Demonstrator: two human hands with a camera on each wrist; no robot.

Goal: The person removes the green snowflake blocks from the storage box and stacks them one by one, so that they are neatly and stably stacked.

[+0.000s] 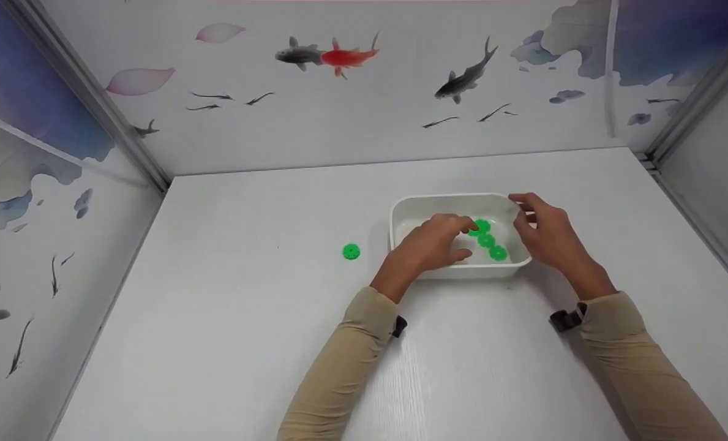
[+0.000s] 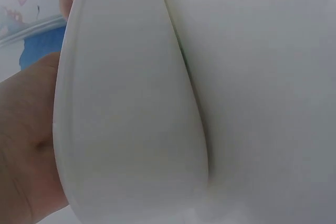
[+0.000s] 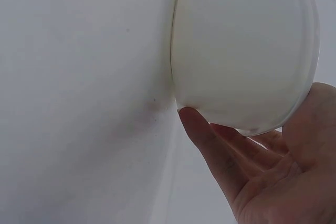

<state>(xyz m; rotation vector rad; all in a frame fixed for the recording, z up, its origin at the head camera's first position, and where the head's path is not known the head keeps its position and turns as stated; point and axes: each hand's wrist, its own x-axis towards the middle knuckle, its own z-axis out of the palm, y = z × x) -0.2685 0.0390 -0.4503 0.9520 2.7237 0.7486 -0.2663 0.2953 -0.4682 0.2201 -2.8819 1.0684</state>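
Note:
A white rectangular tub (image 1: 461, 272) stands on the white table. Several small green notched plastic discs (image 1: 486, 241) lie inside it, in a slanting row toward its right end. My left hand (image 1: 431, 242) reaches in over the near left part of the tub, thumb and fingers apart, fingertips right at the farthest disc. Part of the tub floor is hidden below it. In the left wrist view the palm shows behind the tub wall (image 2: 131, 98). My right hand (image 1: 547, 233) grips the tub's right end, its fingers (image 3: 210, 150) against the outer wall.
One more green disc (image 1: 351, 252) lies on the table (image 1: 229, 294) to the left of the tub. Printed panels with fish, such as the back wall (image 1: 364, 116), enclose the table at the back and sides.

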